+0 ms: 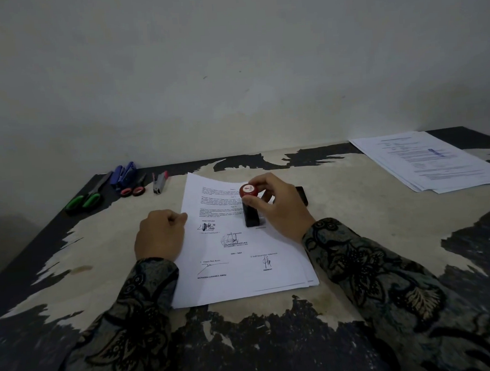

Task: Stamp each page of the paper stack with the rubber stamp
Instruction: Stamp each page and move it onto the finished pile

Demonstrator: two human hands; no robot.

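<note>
At the far left of the table (370,235), green-handled scissors (88,196) lie beside blue pens (124,172), a smaller pair of scissors with red handles (136,189) and a small stapler (160,183). Nearer the middle, the left hand (159,236) rests knuckles-up on the left edge of the paper stack (242,257), its fingers curled under against the sheet, gripping nothing. Printed text fills the top page, too small to read apart from signatures and earlier stamp marks lower down. Standing upright on that page, right of centre, is the rubber stamp (251,208), its long axis vertical, black body touching the paper and red round knob on top with a white label whose writing cannot be made out. From the right, the right hand (279,209) comes in and its fingers grip the stamp around the knob. Behind that hand sits a dark ink pad (302,195). At the far right lies a second pile of printed sheets (431,161), one bearing a blue mark.
</note>
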